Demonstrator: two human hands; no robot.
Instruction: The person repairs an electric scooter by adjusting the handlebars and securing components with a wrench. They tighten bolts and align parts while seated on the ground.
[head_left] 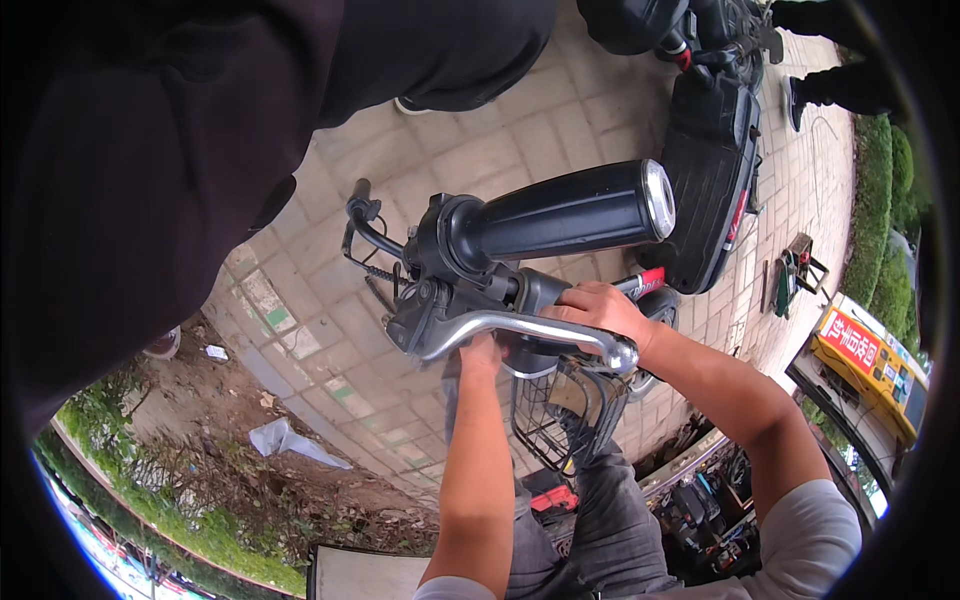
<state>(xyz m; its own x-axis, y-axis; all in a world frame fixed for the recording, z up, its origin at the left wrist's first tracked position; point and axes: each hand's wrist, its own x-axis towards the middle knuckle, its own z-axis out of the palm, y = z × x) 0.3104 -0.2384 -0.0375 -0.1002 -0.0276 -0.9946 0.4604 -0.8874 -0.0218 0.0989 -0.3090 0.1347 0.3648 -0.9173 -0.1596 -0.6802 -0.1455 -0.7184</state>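
In front of me stands an electric bike's handlebar, with a black rubber grip [565, 212] capped in silver and a silver brake lever [515, 322] below it. My right hand [605, 310] reaches in above the lever's ball end, fingers curled against the dark housing [540, 290] under the bar. What its fingertips hold, if anything, is hidden. My left hand [482, 352] goes in beneath the lever, close to its pivot, and its fingers disappear behind the lever and housing. A black wire basket [535, 415] hangs below, above my grey-trousered legs.
A person in dark clothes [200, 130] stands close at the left. A black scooter [705, 180] is parked at the far right. Open tools or parts [715, 510] lie by my right side. Light paving [350, 300] borders bare soil with a plastic bag [290, 440]. A yellow vehicle [870, 365] stands right.
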